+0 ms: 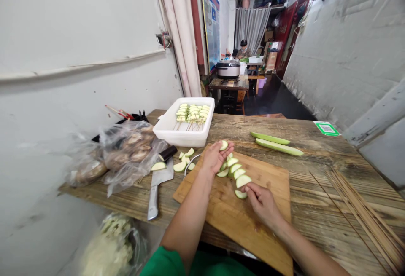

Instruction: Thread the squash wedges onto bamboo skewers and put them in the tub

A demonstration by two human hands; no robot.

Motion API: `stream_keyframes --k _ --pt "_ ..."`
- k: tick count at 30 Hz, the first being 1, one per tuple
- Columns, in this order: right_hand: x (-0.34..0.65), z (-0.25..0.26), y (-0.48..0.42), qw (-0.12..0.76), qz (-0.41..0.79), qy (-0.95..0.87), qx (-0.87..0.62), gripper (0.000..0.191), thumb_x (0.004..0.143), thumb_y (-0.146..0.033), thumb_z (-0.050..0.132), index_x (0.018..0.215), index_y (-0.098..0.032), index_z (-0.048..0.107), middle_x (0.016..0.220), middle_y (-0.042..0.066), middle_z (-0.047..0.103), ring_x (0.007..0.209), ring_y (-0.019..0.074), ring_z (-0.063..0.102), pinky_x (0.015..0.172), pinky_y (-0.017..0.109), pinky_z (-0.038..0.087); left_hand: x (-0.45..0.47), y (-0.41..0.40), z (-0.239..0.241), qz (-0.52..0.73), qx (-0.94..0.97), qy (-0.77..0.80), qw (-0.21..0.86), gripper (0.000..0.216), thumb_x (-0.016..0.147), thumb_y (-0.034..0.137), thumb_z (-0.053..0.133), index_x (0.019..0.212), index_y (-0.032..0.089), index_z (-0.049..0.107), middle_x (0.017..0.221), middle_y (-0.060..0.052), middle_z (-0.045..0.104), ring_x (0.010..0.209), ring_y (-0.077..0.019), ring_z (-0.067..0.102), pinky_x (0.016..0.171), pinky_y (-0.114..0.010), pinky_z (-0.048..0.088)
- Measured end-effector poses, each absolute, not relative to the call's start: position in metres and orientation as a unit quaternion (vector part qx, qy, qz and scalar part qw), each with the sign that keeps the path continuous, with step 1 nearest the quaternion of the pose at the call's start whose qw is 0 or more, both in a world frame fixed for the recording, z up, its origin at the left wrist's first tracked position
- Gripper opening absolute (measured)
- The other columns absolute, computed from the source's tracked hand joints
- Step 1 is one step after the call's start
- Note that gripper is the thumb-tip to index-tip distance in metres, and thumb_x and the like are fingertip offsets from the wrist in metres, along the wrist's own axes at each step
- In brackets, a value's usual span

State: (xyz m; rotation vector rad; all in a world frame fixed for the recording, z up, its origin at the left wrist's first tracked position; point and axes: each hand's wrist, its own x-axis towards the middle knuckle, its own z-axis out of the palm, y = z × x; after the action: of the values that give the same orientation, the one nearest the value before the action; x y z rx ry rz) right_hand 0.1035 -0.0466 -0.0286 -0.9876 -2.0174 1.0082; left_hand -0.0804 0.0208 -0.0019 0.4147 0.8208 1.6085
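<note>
My right hand (262, 203) pinches the lower end of a skewer, mostly hidden, that carries several pale half-round vegetable slices (238, 173) with green edges. Above the row, my left hand (215, 158) holds one more slice (223, 145) at its fingers, palm turned partly up. Beneath both hands lies a wooden cutting board (268, 175), with loose slices (241, 194) on it. Left of the board, more cut slices (179, 166) rest on the table. A cleaver (153, 198) lies there too, beside a short dark-skinned piece (168, 153) that looks like eggplant.
A white plastic tub (182, 138) holds filled skewers. Two long green pieces (278, 146) lie beyond the board, and bare bamboo sticks (363, 213) at right. Bagged mushrooms (129, 147) crowd the left; bagged cauliflower (110, 246) sits below. A person (243, 49) sits far back.
</note>
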Motion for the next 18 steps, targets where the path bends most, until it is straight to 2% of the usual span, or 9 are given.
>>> stream_keyframes --k 9,18 --pt "0.1031 -0.0294 -0.0458 0.324 0.385 -0.772 -0.389 0.026 0.085 -0.025 0.036 0.071 -0.016 0.055 0.062 0.001 0.058 0.057 0.0137 0.052 0.055 0.021 0.037 -0.0766 0.0199 -0.0039 0.702 0.195 0.348 0.59 0.012 0.078 0.019 0.053 0.082 0.008 0.056 0.086 -0.015 0.066 0.084 -0.0204 0.064 0.084 -0.036 0.046" --pt "0.103 -0.033 -0.0457 0.312 0.383 -0.771 -0.402 0.027 0.085 -0.027 0.036 0.071 -0.016 0.056 0.063 0.002 0.059 0.056 0.0142 0.053 0.055 0.021 0.038 -0.0715 0.0201 -0.008 0.707 0.222 0.364 0.565 0.012 0.079 0.021 0.052 0.082 0.01 0.056 0.084 -0.013 0.067 0.082 -0.0192 0.064 0.083 -0.037 0.047"
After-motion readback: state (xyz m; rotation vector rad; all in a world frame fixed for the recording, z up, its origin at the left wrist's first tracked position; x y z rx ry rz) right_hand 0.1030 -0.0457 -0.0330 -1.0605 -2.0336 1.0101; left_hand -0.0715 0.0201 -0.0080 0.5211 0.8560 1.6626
